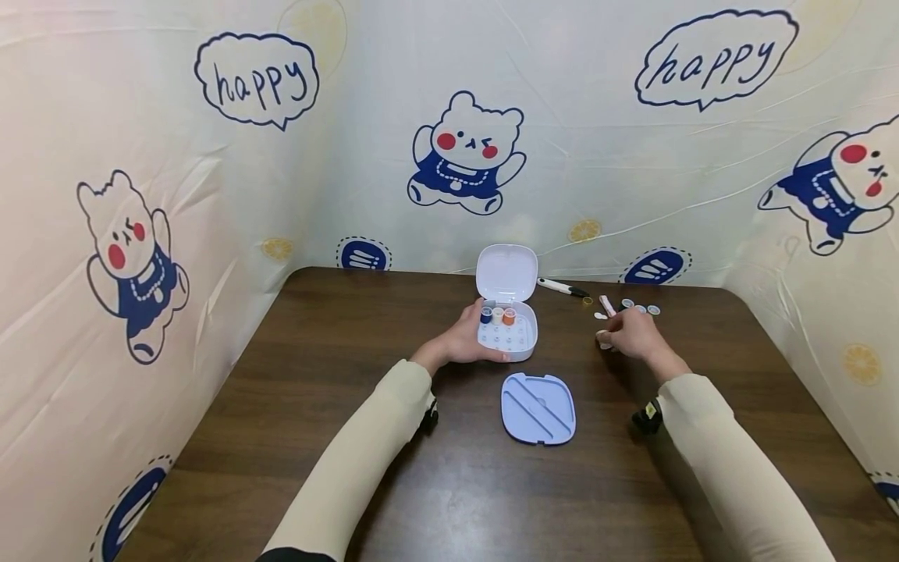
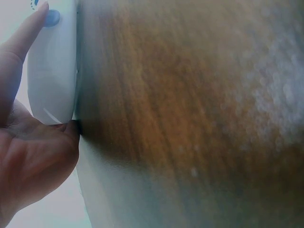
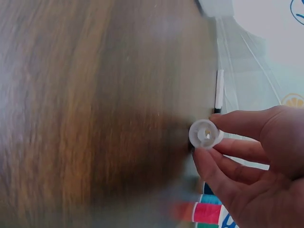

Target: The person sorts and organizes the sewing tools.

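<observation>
A white box [image 1: 523,353] with its lid raised holds a dark blue, a white and an orange spool [image 1: 509,316] in its back row, with small pegs in front. The left hand [image 1: 465,336] grips the box's left side, its thumb along the front; in the left wrist view the hand [image 2: 38,152] lies against the white wall [image 2: 52,76]. The right hand [image 1: 635,334], right of the box, pinches a small white spool [image 1: 605,339] between thumb and fingertips. In the right wrist view the spool's round end [image 3: 204,134] faces the camera, held by the right hand [image 3: 256,147].
A lilac tray [image 1: 538,409] with diagonal ridges lies in front of the box. Behind are a white and black pen-like tool [image 1: 562,288], a pink item [image 1: 607,305] and several spools [image 1: 654,310]. Red and teal spools [image 3: 207,213] show beside the right hand. Printed cloth [image 1: 576,140] surrounds the table.
</observation>
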`<act>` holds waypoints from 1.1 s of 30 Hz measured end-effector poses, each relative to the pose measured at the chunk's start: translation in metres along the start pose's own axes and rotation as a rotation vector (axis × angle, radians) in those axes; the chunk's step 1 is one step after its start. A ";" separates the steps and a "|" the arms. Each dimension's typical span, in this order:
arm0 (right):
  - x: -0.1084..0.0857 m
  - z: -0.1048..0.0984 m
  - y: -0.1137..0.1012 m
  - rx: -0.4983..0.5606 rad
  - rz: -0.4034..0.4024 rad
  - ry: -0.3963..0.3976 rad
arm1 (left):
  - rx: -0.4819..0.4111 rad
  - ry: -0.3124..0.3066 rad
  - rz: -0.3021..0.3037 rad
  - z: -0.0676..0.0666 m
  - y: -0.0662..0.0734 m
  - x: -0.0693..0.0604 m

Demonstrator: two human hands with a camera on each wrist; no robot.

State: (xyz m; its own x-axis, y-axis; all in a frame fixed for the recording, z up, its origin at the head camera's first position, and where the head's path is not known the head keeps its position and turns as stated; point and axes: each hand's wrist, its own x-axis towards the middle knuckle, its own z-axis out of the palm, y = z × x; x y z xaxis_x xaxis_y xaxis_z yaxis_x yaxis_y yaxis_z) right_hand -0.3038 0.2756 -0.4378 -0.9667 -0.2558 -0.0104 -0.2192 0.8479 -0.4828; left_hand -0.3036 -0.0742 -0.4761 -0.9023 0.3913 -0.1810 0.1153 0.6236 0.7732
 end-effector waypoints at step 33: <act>0.005 0.026 -0.030 0.606 0.114 0.005 | -0.036 0.020 0.056 -0.003 0.011 -0.018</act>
State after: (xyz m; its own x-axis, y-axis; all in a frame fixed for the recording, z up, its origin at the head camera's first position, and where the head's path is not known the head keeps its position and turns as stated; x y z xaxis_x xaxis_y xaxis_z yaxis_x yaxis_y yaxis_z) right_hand -0.2984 0.2370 -0.4463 -0.9806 -0.1754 -0.0876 -0.0018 0.4547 -0.8906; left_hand -0.2879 -0.0765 -0.4625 -0.9031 0.4107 -0.1250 0.1508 0.5761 0.8033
